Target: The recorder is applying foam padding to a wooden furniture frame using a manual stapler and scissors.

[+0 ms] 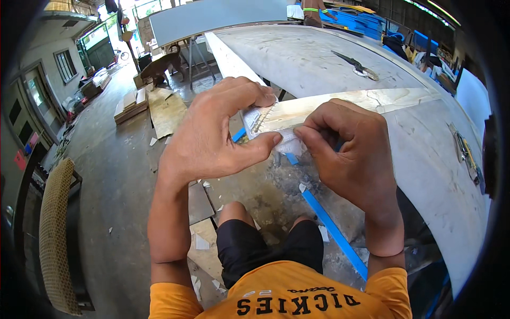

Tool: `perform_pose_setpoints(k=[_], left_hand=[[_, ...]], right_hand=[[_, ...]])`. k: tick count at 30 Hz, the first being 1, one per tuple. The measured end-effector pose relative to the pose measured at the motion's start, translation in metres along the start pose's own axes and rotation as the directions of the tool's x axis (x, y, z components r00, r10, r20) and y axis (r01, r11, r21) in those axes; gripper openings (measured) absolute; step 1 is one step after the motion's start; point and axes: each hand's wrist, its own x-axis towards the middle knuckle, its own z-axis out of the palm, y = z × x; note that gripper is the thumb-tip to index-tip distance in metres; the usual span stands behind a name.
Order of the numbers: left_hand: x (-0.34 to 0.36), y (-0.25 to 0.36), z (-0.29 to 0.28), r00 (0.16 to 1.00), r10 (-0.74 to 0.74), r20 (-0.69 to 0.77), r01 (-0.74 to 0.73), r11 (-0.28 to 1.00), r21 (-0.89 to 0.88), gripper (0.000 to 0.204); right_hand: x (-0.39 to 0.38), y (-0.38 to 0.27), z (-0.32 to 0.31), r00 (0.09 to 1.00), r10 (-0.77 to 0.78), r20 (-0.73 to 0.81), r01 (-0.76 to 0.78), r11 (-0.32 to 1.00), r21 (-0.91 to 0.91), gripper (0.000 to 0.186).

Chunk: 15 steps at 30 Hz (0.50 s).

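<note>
A pale wooden board (340,106) lies across in front of me, its left end wrapped in white sheet material (289,142). Small marks like staples run in a row near that end. My left hand (215,125) curves around the wrapped end, fingertips on the far edge and thumb at the near edge. Right of it, my right hand (348,146) is closed in a pinch at the board's near edge, on the white sheet material. Exactly what lies between those fingertips is partly hidden.
Scissors (357,65) rest on the white-covered table (303,50); another metal tool (463,151) lies at its right. Below, a blue strip (334,231) and scraps are on the floor. A padded bench (56,234) stands left. A dog (162,66) and another person (313,10) are farther back.
</note>
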Motion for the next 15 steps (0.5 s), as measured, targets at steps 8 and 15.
perform_pose_setpoints(k=[8,15], left_hand=[[0.026,0.014,0.002,0.977,-0.167,0.130,0.172,0.984,-0.033,0.044],[0.063,0.028,-0.006,0.901,-0.252,0.352,0.226,0.967,0.115,0.043]], right_hand=[[-0.047,0.010,-0.062,0.978,0.110,-0.178,-0.138,0.978,-0.157,0.012],[-0.142,-0.026,-0.222,0.898,0.366,-0.246,-0.432,0.618,-0.657,0.017]])
